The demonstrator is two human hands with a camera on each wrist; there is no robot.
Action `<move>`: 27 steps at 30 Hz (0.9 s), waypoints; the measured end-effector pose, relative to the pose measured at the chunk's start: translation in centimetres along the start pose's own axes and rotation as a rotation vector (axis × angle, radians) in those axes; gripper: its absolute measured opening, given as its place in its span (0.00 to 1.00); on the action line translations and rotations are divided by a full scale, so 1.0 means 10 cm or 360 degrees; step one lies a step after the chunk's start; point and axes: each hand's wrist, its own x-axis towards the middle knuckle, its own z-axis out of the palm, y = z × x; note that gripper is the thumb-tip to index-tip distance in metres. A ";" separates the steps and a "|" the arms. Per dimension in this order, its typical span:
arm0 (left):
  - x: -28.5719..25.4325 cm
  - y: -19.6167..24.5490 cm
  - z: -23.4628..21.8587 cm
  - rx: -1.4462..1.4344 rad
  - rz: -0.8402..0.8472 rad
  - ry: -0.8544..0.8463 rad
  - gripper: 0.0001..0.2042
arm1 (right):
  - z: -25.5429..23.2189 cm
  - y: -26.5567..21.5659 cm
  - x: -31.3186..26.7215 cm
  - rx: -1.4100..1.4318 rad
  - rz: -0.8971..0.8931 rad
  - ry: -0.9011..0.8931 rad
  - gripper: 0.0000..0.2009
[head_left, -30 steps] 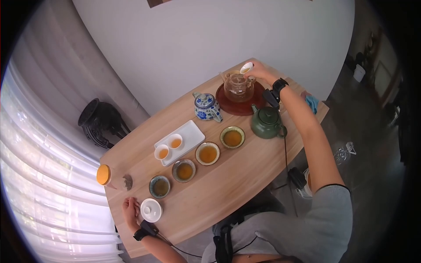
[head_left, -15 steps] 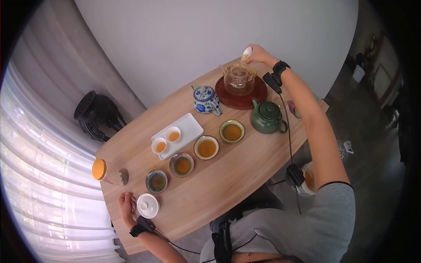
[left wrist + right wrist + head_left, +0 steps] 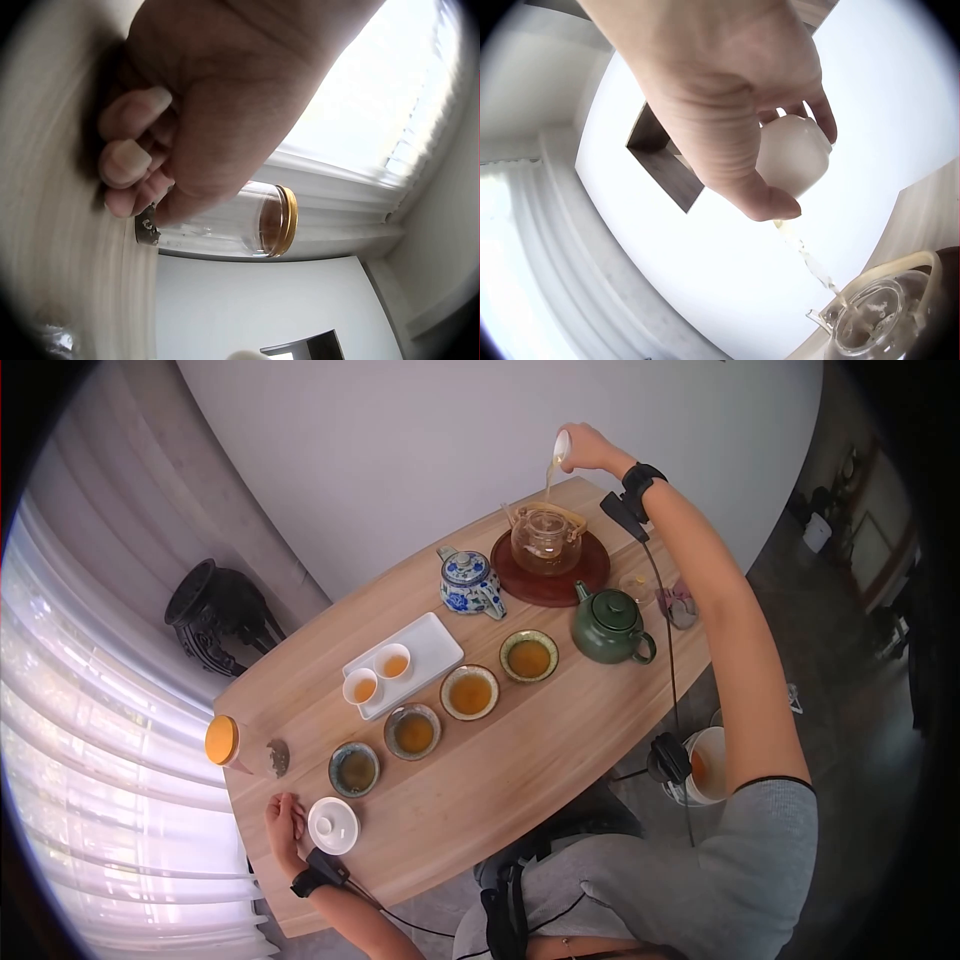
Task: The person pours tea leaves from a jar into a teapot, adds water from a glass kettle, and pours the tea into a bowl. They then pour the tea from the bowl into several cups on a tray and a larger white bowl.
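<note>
The right hand (image 3: 592,450) grasps a small rounded white cup (image 3: 791,159), tilted above a clear glass teapot (image 3: 546,545) with a pale arched handle; yellowish liquid (image 3: 810,262) streams in. The left hand (image 3: 284,820) lies released, loosely curled, beside a round white knobbed lid (image 3: 334,827)

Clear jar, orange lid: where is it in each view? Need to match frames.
Head: left side, below mid-height; jar stands at the table's left end, beyond the left hand.
Left wrist: just below centre, turned sideways, lid toward the right, partly hidden behind the hand.
Right wrist: not in it.
Shared landmark: white wall, top in head, bottom in left wrist, middle in right wrist.
</note>
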 end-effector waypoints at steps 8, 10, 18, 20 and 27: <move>-0.01 0.01 0.00 0.0001 -0.0006 0.0005 0.10 | 0.10 -0.16 -0.03 -0.0527 0.0012 -0.0052 0.33; -0.01 0.01 0.00 0.0001 -0.0005 0.0004 0.10 | 0.19 -0.21 -0.12 -0.0594 -0.0029 -0.0066 0.32; -0.01 0.01 0.00 -0.0030 -0.0012 0.0010 0.10 | 0.79 -0.22 -0.51 -0.0754 -0.0261 -0.0066 0.21; -0.01 0.01 0.01 -0.0021 -0.0004 0.0010 0.10 | 0.88 -0.22 -0.59 -0.1000 -0.0556 0.0008 0.18; -0.03 0.05 0.04 -0.0014 -0.0016 0.0025 0.10 | 0.78 -1.09 -0.75 -0.0499 -0.1210 0.0595 0.23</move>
